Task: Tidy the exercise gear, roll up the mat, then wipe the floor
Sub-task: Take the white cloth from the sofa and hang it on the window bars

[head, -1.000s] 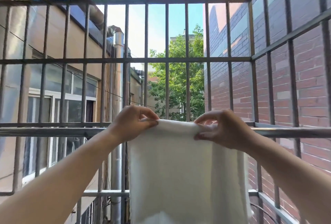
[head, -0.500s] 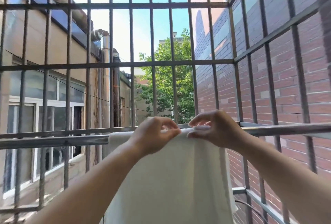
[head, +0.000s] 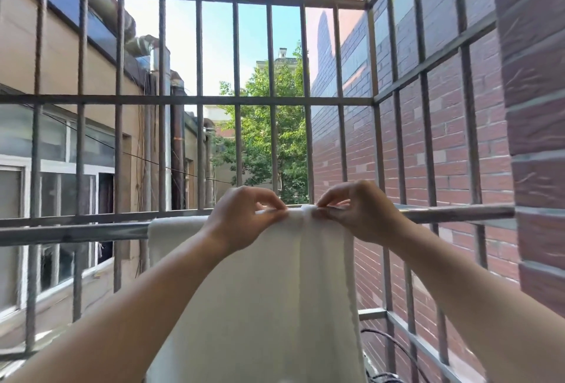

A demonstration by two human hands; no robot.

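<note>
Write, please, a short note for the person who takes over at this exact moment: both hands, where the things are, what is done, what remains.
Left-hand grip: pinches the top fold of the white cloth on the rail.
Right-hand grip: pinches the same fold, close beside the left; a small bunch of cloth sits between them.
Cloth: draped over the horizontal metal rail inside the window grille, hanging down.
Done: the cloth is on the rail.
Left: probably smooth out the bunched fold and let go. The mat, gear and floor are out of view, so their state cannot be told.
</note>
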